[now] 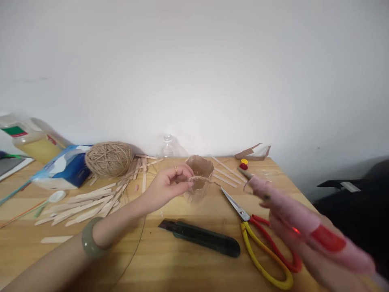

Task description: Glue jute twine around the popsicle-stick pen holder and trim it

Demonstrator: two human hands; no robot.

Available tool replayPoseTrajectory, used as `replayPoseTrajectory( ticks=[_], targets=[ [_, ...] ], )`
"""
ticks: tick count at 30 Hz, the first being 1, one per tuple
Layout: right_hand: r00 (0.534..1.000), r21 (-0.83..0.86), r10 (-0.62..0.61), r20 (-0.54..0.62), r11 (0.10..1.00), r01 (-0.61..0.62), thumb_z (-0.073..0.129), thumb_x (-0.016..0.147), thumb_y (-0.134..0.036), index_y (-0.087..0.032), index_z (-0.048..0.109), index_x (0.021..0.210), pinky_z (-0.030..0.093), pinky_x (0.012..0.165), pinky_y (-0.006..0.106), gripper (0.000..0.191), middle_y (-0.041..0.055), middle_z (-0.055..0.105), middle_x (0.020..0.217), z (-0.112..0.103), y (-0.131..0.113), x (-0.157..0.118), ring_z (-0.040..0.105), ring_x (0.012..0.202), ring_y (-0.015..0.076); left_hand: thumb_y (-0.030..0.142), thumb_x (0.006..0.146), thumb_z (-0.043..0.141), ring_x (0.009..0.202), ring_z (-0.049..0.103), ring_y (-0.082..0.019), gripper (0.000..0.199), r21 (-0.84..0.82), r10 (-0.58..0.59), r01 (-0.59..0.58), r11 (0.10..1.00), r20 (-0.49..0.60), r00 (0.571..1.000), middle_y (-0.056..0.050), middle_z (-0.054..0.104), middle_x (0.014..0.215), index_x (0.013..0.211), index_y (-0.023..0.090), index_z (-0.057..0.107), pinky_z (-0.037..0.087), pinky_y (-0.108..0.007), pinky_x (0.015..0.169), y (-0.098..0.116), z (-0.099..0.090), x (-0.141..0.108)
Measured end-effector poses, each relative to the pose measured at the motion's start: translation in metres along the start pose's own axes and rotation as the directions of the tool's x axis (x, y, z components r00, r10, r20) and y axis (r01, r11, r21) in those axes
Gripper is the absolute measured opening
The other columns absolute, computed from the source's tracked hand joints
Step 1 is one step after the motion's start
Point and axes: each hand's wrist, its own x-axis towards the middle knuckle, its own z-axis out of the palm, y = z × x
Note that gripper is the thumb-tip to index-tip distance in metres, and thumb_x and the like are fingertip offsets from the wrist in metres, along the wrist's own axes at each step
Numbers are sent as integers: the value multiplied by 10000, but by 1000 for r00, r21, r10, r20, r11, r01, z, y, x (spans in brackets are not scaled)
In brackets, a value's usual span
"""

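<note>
My left hand, with a ring and a green bangle, pinches a short braided piece of twine. The braid's free end points right, across the front of a small round cup with an uneven rim that looks made of wooden sticks. In my right hand is a pink glue gun, blurred by motion, its nozzle toward the upper left and a red light glowing on it. Beneath the gun lie scissors with one yellow and one red handle. A dark box cutter rests in front of the cup.
On the left are loose craft sticks, a twine ball, a blue tissue pack and a bottle of yellow liquid. A clear bottle stands by the wall. Red and yellow pieces lie near a torn carton.
</note>
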Motion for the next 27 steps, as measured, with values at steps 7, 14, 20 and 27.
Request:
replayPoseTrajectory(
  ticks=[7, 14, 20, 27],
  targets=[
    [933, 30, -319, 165, 947, 318, 460, 805, -302, -219, 560, 979, 395, 471, 262, 217, 30, 549, 744, 44, -22, -11, 520, 538, 147, 121, 655, 584, 848, 585, -191, 70, -302, -55, 51, 952, -5, 998, -13, 580, 767, 618, 159, 538, 411, -283, 766, -10, -9, 6],
    [924, -120, -345, 166, 923, 366, 380, 824, -212, -193, 529, 895, 323, 461, 251, 166, 29, 512, 749, 59, -22, -11, 448, 523, 136, 85, 604, 570, 869, 621, -217, 79, -433, -92, 64, 899, -45, 995, 17, 549, 650, 589, 158, 545, 403, -300, 791, -11, -9, 7],
    [906, -173, -378, 188, 896, 410, 384, 805, -137, -180, 545, 825, 310, 435, 243, 168, 27, 507, 710, 57, -29, -3, 460, 505, 136, 81, 607, 577, 847, 615, -207, 86, -420, -91, 68, 905, -36, 995, 12, 551, 659, 580, 155, 545, 402, -301, 782, -11, -9, 8],
    [900, -208, -389, 195, 881, 426, 375, 773, -85, -180, 550, 756, 297, 429, 234, 200, 29, 517, 686, 57, -33, 1, 442, 487, 128, 90, 618, 575, 844, 607, -199, 79, -409, -66, 50, 911, -24, 998, 10, 554, 685, 583, 155, 546, 411, -314, 808, -13, -11, 8]
  ],
)
